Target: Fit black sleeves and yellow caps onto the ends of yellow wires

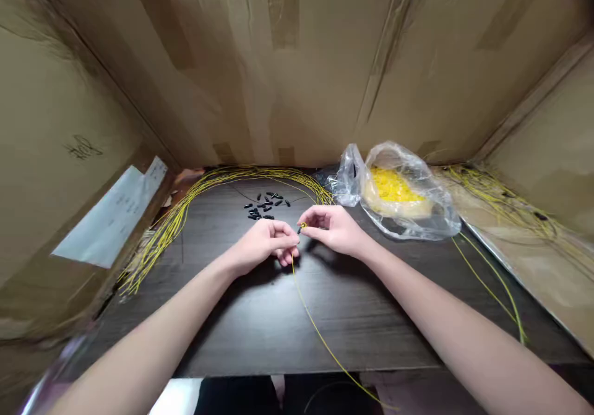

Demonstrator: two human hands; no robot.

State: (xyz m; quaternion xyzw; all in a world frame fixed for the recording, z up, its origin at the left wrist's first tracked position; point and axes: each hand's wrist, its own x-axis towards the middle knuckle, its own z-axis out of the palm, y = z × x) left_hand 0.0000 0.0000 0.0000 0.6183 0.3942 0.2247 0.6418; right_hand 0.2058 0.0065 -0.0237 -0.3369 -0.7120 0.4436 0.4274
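Near the middle of the dark table (260,334), my left hand (273,242) is closed in a pinch on a thin yellow wire (306,308). The wire hangs down from the fingers, bending right past the front edge. Close beside it, my right hand (331,229) pinches a small yellow piece (303,224). A tiny black part shows just below that piece, between the two hands; whether it touches the wire is too small to tell. Several small black pieces (268,205) lie loose just beyond my left hand.
A bundle of yellow wires (185,201) arcs along the back left. At the back right sits a clear plastic bag (411,201) with yellow pieces. More wires (510,201) lie on cardboard at the right. Cardboard walls (320,75) enclose the back and sides.
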